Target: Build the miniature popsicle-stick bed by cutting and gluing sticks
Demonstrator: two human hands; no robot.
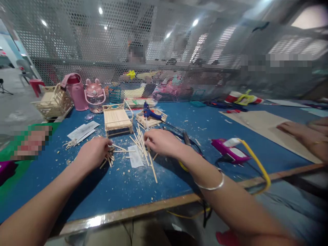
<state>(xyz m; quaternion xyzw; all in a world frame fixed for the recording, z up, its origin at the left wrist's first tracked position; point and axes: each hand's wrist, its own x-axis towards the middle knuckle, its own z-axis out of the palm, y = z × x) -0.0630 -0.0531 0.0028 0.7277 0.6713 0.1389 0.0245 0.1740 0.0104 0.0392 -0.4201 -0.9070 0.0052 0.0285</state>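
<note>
My left hand (92, 153) is closed, its fingertips down at a small heap of short wooden sticks (110, 160); what it pinches is mostly hidden. To the right, my right hand (164, 140), with a silver bangle on the wrist, has thumb and fingers pinched on a thin wooden stick at a loose pile of longer sticks (151, 167). A white paper piece (136, 158) lies between the hands, partly under some sticks. Behind them stands a small bed-like frame of sticks (117, 118). A blue glue gun (151, 114) rests on another stick piece (140, 120).
Wood crumbs dot the blue table (123, 191). At the back left are a stick-built model (52, 101), a pink flask (77, 94) and a clear-and-pink bottle (94, 97). A purple device (229, 150) with a yellow cable sits right. Another person's hand (292, 131) rests on cardboard (258, 124).
</note>
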